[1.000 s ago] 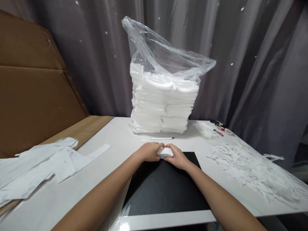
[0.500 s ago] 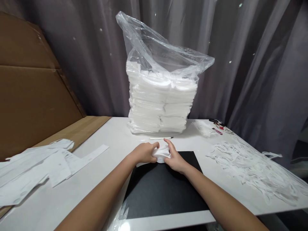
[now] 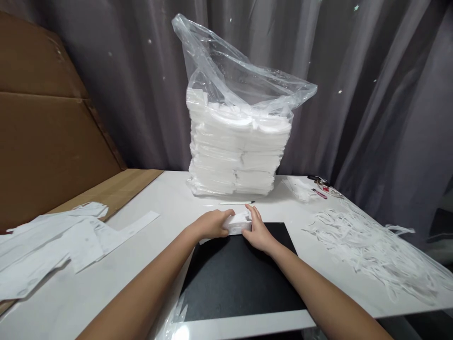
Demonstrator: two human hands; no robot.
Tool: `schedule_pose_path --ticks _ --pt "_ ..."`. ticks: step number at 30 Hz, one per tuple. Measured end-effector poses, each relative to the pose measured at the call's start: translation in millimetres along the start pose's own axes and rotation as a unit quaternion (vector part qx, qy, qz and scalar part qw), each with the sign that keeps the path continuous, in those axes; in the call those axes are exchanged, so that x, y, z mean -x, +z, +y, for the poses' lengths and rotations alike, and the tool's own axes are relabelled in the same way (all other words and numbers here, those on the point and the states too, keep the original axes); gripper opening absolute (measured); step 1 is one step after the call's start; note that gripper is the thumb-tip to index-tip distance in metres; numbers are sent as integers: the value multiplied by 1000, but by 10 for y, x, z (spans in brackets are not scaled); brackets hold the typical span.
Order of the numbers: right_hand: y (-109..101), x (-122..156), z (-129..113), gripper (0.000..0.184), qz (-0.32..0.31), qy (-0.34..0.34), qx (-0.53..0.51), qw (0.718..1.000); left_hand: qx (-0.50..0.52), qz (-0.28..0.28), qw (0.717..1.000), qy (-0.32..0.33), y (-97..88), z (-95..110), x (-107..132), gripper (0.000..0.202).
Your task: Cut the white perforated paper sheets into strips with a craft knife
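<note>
Probably to keep it from springing open, the left hand (image 3: 213, 224) and right hand (image 3: 259, 232) are clamped on opposite ends of the white bundle (image 3: 237, 225) between them, with the mat (image 3: 244, 278) just beneath.

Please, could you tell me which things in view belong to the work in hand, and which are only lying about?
Seemingly in use:
white bundle, held between left hand and right hand
black mat, below the hands

Apparently lying about:
flat white strips
tangled white strips
clear bag of white stacks
brown cardboard
small pink item
</note>
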State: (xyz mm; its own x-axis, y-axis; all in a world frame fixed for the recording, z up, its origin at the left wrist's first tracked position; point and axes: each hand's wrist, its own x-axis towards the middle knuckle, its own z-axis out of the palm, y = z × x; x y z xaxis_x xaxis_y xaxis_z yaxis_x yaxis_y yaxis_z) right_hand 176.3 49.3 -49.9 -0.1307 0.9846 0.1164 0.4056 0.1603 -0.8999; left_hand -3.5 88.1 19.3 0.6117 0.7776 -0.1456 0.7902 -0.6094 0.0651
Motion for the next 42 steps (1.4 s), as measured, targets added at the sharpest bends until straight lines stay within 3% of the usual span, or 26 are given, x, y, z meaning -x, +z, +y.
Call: schedule_pose_path --ticks 4,18,25,34,42 --pt "41 20 7 86 -13 -15 1 1000 1 -4 1000 12 22 20 0 57" --pt "81 -35 156 86 49 -30 -7 998 15 -20 999 33 -12 -3 31 38" --pt "-46 12 -5 80 123 -17 118 985 3 -6 1000 7 7 -52 -1 30" --pt "-70 93 -147 72 36 -16 63 997 47 -46 997 38 -32 -86 50 33" --pt "-86 81 -129 71 34 -12 10 999 11 -18 1000 11 -19 -88 18 28"
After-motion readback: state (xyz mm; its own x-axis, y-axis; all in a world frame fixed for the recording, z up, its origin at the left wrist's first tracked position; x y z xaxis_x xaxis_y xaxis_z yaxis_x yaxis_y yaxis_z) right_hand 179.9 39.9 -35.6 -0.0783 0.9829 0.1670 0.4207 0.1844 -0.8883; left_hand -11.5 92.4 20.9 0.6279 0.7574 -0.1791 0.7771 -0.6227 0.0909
